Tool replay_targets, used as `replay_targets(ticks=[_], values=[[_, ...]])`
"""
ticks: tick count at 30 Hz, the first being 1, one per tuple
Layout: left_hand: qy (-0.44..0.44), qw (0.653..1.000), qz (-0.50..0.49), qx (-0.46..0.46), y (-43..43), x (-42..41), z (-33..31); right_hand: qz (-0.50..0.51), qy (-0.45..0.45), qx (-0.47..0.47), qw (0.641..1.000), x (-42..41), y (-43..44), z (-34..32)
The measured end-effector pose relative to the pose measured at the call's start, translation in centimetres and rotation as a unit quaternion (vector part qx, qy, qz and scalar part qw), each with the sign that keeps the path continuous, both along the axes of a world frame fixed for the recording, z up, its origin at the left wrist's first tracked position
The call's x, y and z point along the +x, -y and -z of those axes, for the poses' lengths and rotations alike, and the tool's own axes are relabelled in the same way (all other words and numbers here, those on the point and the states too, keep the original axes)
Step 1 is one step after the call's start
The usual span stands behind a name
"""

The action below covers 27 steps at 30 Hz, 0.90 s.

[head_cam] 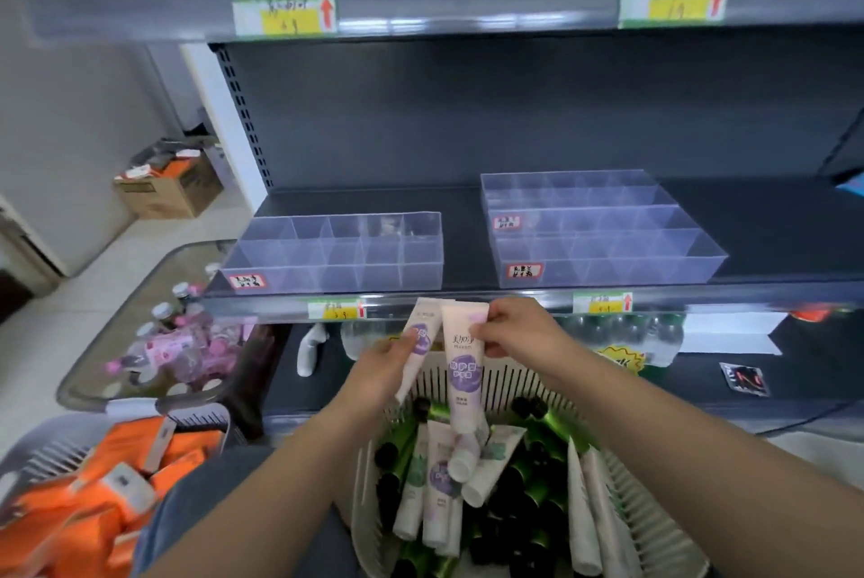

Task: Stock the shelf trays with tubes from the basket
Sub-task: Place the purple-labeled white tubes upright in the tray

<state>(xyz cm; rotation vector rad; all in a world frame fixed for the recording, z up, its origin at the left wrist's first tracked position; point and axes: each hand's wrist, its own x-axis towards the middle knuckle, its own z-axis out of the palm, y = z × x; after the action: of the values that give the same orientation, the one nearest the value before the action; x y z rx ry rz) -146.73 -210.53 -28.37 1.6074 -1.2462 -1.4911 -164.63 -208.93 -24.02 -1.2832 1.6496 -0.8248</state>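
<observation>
Hovering over the slatted basket (514,379), left hand (385,362) grasps one smooth pink tube (410,372), right hand (519,334) pinches another tube (465,372).

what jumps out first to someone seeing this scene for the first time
Mid-frame, just below the shelf edge, the left hand holds the left tube and the right hand pinches the right tube, both pale with purple labels. Behind them, the left tray and right tray, clear and divided, look empty. Below, a white basket holds more tubes.
</observation>
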Motion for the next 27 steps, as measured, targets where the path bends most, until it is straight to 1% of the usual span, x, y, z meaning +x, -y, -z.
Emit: replay_targets(ticks=[4, 6, 9, 13, 19, 22, 27], values=[[-0.054, 0.998, -0.021, -0.036, 1.3, 1.4, -1.8, -0.019, 0.021, -0.007, 1.000, 1.3, 1.7, -1.6], [-0.057, 0.996, -0.023, -0.058, 2.6, 3.1, -2.8, -0.030, 0.023, -0.019, 0.999, 2.5, 3.5, -2.6], [-0.039, 0.996, -0.024, -0.083, 4.3, 5.1, -4.1, -0.053, 0.044, -0.035, 0.997, 3.7, 5.4, -3.9], [-0.073, 0.991, -0.024, -0.107, 7.2, 8.0, -5.8, -0.084, 0.062, -0.049, 0.993, 6.1, 8.7, -5.7], [-0.040, 0.988, -0.014, -0.151, 12.2, 12.3, -7.6, -0.097, 0.048, -0.084, 0.991, 9.6, 13.7, -7.3], [-0.049, 0.986, -0.005, -0.161, 14.5, 14.3, -8.5, -0.104, 0.064, -0.100, 0.988, 11.0, 16.2, -8.1], [-0.023, 0.984, -0.003, -0.176, 18.6, 17.2, -9.4, -0.087, 0.095, -0.124, 0.984, 13.2, 20.6, -8.9]])
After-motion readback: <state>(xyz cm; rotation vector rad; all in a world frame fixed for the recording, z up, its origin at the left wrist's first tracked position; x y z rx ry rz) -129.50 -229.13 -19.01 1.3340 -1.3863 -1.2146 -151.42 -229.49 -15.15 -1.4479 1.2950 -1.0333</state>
